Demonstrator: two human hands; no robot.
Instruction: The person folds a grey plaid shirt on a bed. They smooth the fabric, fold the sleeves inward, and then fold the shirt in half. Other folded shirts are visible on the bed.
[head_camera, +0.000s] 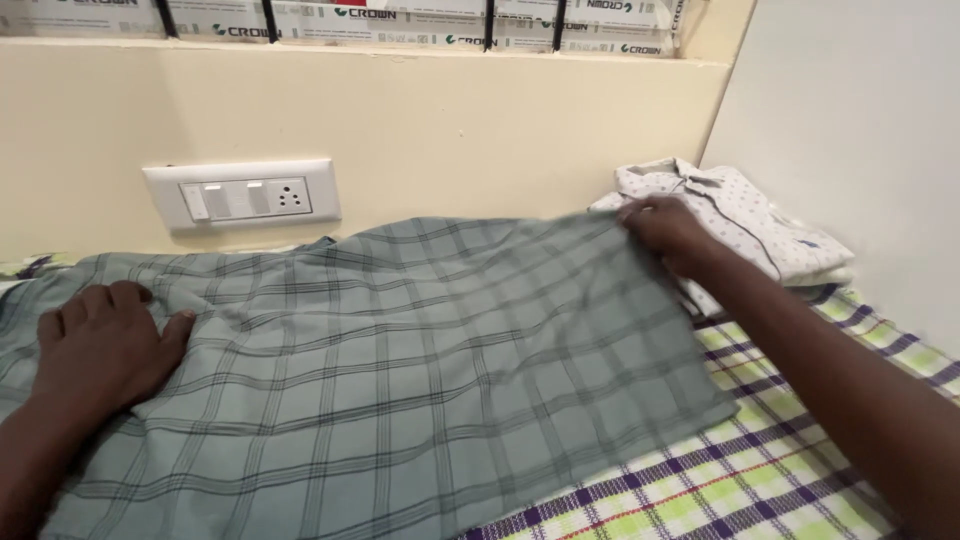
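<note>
Now, from the head camera: the grey-green checked cloth (400, 380) lies spread over the plaid bedsheet (780, 470); the left hand (100, 345) presses flat on it, fingers open; the right hand (665, 232) pinches its far corner, beside a folded pale shirt (740, 215); a switchboard (240, 195) sits on the wall.
</note>
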